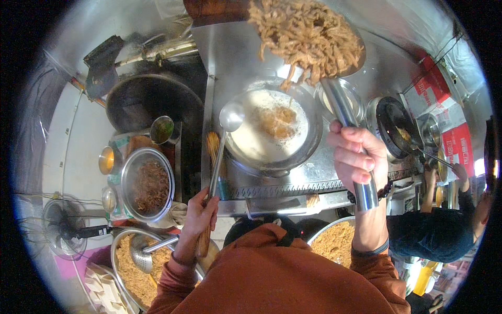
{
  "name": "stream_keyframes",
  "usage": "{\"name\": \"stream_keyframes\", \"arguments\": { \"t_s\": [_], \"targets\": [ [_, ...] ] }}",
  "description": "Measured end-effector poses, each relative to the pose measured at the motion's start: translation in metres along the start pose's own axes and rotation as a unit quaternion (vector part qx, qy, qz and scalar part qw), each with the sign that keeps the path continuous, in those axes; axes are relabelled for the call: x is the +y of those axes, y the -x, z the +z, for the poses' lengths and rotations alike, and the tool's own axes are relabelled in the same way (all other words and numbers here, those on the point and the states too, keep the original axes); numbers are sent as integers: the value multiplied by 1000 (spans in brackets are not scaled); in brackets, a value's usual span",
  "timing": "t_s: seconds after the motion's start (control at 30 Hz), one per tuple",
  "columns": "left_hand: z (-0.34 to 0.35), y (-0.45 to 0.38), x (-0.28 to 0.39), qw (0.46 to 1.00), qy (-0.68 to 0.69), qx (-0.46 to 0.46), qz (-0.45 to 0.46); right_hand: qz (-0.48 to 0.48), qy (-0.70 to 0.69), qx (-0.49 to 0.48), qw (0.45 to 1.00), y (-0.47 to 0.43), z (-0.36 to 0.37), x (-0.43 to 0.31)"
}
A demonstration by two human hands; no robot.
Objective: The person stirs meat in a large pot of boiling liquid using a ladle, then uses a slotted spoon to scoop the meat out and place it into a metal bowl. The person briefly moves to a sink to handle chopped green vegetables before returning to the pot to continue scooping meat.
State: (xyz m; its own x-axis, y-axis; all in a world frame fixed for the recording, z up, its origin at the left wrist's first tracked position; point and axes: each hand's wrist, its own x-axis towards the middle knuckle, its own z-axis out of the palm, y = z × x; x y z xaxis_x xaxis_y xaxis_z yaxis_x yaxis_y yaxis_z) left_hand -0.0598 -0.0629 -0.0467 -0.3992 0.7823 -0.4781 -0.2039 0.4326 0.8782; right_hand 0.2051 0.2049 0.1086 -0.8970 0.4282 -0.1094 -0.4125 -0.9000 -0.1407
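Observation:
My right hand (359, 155) grips the metal handle of a large strainer (345, 102). Heaped on it, at the top of the view, are fried meat strips (310, 39), some hanging over the rim. Beneath is a wok (313, 151) of pale, foaming liquid (251, 137), with a browner patch of bubbles (280, 121) near its middle. My left hand (202, 210) holds a ladle (231, 117) by its wooden-ended handle; the round bowl of the ladle appears over the wok's left side. Whether the ladle touches the liquid I cannot tell.
Left of the stove are a dark empty-looking wok (151, 102) and a steel bowl of shredded brown food (151, 188). A bamboo brush (213, 145) lies beside the wok. Below left, a basin of crumbly food (129, 271) holds a perforated skimmer (140, 253). At right, another person (435, 231) works over a pan (396, 125).

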Motion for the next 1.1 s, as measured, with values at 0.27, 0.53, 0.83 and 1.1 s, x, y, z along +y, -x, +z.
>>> {"name": "stream_keyframes", "arguments": {
  "t_s": [0.27, 0.53, 0.83, 1.1],
  "targets": [
    [-8, 18, -14, 999, 46, 4, -20, 20, 51, 91, 994, -22, -138, 40],
    [-17, 30, -24, 998, 64, -26, -8, 30, 53, 142, 988, -2, -156, 58],
    [7, 34, -14, 997, 80, 10, -7, 4, 115, 56, 992, 5, -30, 10],
    [26, 50, -31, 993, 110, 33, -32, 92, 92, 60, 990, -1, -178, 20]
  ]
}}
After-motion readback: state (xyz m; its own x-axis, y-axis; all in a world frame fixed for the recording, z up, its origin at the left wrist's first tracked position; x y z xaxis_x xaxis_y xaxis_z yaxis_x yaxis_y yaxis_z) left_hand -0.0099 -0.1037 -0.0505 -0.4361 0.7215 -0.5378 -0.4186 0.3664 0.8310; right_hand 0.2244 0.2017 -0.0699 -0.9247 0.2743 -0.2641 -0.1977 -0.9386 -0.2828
